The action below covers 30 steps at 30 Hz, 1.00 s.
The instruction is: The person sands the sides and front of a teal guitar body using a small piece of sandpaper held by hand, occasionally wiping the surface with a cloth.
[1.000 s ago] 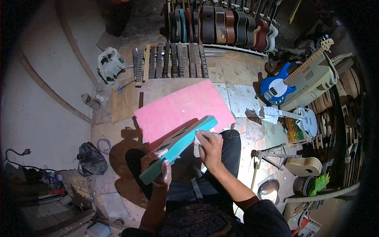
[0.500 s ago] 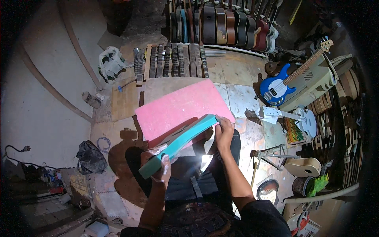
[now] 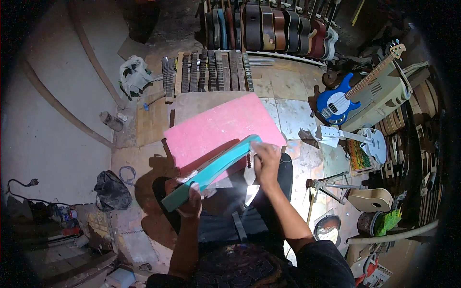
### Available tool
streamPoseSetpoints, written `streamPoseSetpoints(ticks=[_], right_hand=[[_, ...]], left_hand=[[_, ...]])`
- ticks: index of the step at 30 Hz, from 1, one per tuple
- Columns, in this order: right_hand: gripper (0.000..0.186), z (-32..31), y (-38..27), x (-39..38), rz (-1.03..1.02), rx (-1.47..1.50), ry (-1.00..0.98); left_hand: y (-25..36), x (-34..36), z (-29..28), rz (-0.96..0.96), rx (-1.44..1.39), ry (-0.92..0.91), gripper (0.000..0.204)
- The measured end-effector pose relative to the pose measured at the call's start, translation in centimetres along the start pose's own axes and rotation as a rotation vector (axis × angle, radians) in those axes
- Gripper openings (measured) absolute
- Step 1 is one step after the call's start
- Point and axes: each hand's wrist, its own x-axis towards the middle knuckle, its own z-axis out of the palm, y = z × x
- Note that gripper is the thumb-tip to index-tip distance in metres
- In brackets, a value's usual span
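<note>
Floor [image 3: 307, 165] opens rightward past the fingers of the right hand [image 3: 267, 161]; a pink board [image 3: 216, 124] lies beyond them, edges slanted. The left hand [image 3: 191, 205] wraps the near end of a teal guitar body [image 3: 216, 165], which spans the 2 hands. Right fingers curl, blurred, at its far end; whether they pinch it I cannot tell.

A row of guitars [image 3: 266, 29] stands on a rack at the back, and several guitar necks [image 3: 211, 72] lie side by side in front of it. On the right, a blue bass [image 3: 339, 106] leans against a pale box [image 3: 379, 93], with a white guitar [image 3: 375, 146] nearer. On the left, a white bag [image 3: 133, 74] sits near the wall [image 3: 57, 81]; a black bag [image 3: 113, 191] lies nearer, just beside a coil of cord [image 3: 127, 175]
</note>
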Motion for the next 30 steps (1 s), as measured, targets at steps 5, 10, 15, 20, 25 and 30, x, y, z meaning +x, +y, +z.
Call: streamPoseSetpoints(ticks=[5, 10, 15, 20, 25, 30], right_hand=[[0.038, 0.4, 2.5, 0.6, 0.165, 0.041, -0.007], [0.033, 1.8, 3.0, 0.5, 0.071, 0.064, 0.043], [0.027, 4.4, 13.0, 1.0, 0.505, 0.244, -0.294], [0.049, 2.7, 13.0, 0.1, 0.547, 0.366, -0.296], [0.08, 0.2, 4.9, 1.6, 0.306, 0.414, -0.391], [0.084, -0.2, -2.3, 1.7, 0.039, 0.193, -0.516]], left_hand=[[-5.1, -2.2, 1.0, -0.01, -0.096, 0.138, 0.053], [-6.5, -1.9, -0.3, 0.186, 0.274, 0.139, 0.058], [-1.1, 3.7, 1.6, 0.006, -0.192, 0.154, 0.042], [1.9, 6.9, 1.0, -0.012, -0.266, 0.118, 0.021], [2.2, 8.2, -1.5, 0.323, 0.601, -0.023, 0.023], [6.9, 8.0, 0.8, -0.137, -0.093, 0.04, 0.024]])
